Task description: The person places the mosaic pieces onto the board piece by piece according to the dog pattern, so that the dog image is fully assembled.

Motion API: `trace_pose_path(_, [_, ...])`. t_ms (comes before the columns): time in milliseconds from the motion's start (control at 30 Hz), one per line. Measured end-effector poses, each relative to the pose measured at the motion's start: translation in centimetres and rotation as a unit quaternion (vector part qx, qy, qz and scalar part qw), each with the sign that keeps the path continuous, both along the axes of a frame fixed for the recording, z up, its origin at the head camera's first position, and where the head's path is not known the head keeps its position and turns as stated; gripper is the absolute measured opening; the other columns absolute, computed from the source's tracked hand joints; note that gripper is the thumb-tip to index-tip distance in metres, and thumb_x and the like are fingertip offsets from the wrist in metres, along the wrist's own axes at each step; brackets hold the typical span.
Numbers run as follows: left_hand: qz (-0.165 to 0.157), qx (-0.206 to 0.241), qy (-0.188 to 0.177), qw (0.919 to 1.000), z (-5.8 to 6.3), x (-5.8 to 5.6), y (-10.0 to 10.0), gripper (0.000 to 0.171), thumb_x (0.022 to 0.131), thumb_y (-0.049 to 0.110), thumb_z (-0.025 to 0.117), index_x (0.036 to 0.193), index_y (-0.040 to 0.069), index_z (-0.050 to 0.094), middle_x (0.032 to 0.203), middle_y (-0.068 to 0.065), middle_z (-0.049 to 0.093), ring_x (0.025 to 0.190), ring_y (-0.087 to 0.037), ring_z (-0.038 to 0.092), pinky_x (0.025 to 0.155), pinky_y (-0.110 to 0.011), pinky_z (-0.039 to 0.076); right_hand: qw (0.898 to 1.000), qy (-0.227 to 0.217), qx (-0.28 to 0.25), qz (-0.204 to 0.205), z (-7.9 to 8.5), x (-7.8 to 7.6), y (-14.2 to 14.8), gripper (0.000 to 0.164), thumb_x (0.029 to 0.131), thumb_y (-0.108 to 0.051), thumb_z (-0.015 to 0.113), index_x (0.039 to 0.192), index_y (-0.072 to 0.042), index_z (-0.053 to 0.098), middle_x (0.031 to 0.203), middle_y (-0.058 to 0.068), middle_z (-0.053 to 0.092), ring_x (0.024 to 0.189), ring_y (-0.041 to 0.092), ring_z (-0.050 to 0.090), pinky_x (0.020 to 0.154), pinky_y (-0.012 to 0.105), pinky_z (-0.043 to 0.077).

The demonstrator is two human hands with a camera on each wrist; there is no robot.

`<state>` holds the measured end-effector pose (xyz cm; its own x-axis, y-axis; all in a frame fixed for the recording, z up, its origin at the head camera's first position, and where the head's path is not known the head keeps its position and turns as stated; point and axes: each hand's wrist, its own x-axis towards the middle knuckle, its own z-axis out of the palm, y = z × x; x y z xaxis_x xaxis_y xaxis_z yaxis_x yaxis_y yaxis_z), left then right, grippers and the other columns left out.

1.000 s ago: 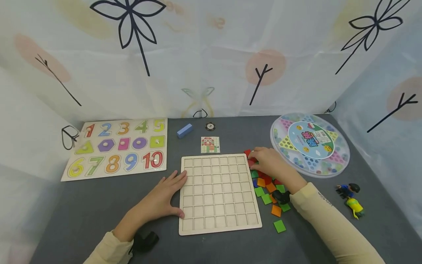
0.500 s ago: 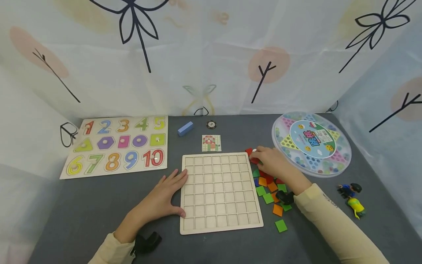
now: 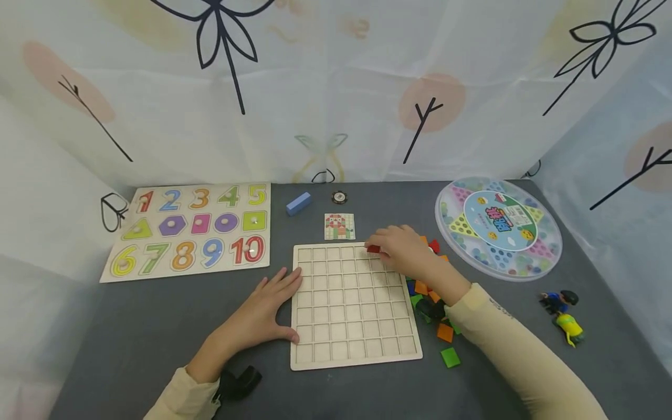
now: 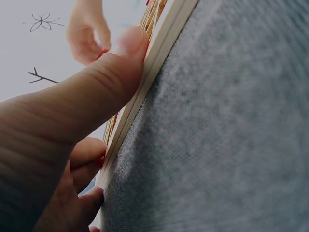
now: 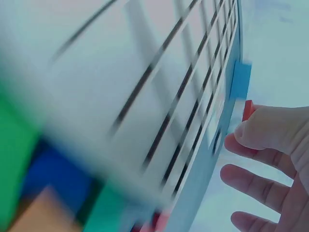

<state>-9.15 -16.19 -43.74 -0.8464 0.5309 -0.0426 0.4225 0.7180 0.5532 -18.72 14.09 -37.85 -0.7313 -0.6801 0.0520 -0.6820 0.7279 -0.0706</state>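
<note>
A pale wooden grid board (image 3: 346, 315) lies flat on the dark grey table. My left hand (image 3: 262, 309) rests at its left edge with fingers spread, and in the left wrist view the thumb (image 4: 111, 72) presses on the board's side. Over the board's top right part, my right hand (image 3: 401, 251) pinches a red square tile (image 3: 373, 249) between thumb and forefinger. The right wrist view also shows the red tile (image 5: 248, 110) at the fingertips, the other fingers apart from it. Loose green, orange, blue and red tiles (image 3: 444, 333) lie right of the board, partly hidden by my right arm.
Behind the board lies a small pattern card (image 3: 339, 226), with a blue block (image 3: 298, 204) and a round black piece (image 3: 339, 197) beyond. A number puzzle board (image 3: 189, 233) is at left. A round game box (image 3: 499, 230) and two toy figures (image 3: 567, 324) are at right.
My right hand has moved left from the tile pile to over the board's top right part, carrying a red tile. The left hand stays at the board's left edge.
</note>
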Motion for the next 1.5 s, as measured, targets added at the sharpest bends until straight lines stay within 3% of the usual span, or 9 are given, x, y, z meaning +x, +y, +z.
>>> trace_pose_path(267, [0.001, 0.004, 0.005, 1.0, 0.0, 0.1, -0.2, 0.11, 0.053, 0.06, 0.072, 0.141, 0.013, 0.024, 0.148, 0.004, 0.015, 0.136, -0.024, 0.008, 0.105, -0.054, 0.009, 0.999, -0.027, 0.023, 0.014, -0.7, -1.0, -6.8, 0.025, 0.08, -0.012, 0.06, 0.103, -0.023, 0.061, 0.098, -0.007, 0.063, 0.086, 0.014, 0.054, 0.08, 0.037, 0.042])
trace_pose_path(500, [0.001, 0.007, 0.0, 1.0, 0.2, 0.1, -0.2, 0.109, 0.055, 0.057, 0.073, 0.141, 0.013, 0.025, 0.148, 0.004, 0.016, 0.136, -0.023, 0.008, 0.105, -0.054, 0.009, 0.999, -0.031, 0.039, 0.015, -1.3, -1.6, -9.4, 0.025, 0.08, -0.011, 0.059, 0.102, -0.024, 0.062, 0.101, -0.005, 0.061, 0.096, 0.015, 0.054, 0.085, 0.04, 0.042])
trace_pose_path(867, [0.0, 0.008, 0.003, 1.0, 0.0, 0.0, -0.2, 0.109, 0.055, 0.058, 0.073, 0.141, 0.013, 0.024, 0.148, 0.004, 0.015, 0.137, -0.023, 0.008, 0.105, -0.053, 0.008, 0.998, -0.024, 0.049, 0.029, -1.6, -1.6, -10.2, 0.026, 0.081, -0.015, 0.063, 0.104, -0.026, 0.066, 0.09, -0.003, 0.056, 0.088, 0.015, 0.055, 0.086, 0.043, 0.042])
trace_pose_path(1200, [-0.001, 0.01, 0.008, 0.9999, -0.3, -0.1, -0.1, 0.109, 0.055, 0.059, 0.072, 0.142, 0.014, 0.024, 0.148, 0.006, 0.014, 0.137, -0.022, 0.007, 0.105, -0.053, 0.007, 0.998, -0.044, 0.043, 0.031, -1.4, -1.4, -10.1, 0.027, 0.081, -0.014, 0.064, 0.106, -0.025, 0.065, 0.1, -0.002, 0.058, 0.098, 0.016, 0.055, 0.093, 0.047, 0.039])
trace_pose_path(1500, [0.002, 0.013, 0.008, 0.9999, -0.4, 0.0, -0.3, 0.11, 0.053, 0.056, 0.075, 0.141, 0.014, 0.025, 0.148, 0.005, 0.015, 0.137, -0.022, 0.008, 0.105, -0.054, 0.007, 0.998, -0.044, 0.014, 0.042, -0.9, -1.3, -8.4, 0.03, 0.082, -0.012, 0.059, 0.11, -0.022, 0.064, 0.103, -0.002, 0.058, 0.095, 0.012, 0.055, 0.078, 0.036, 0.045])
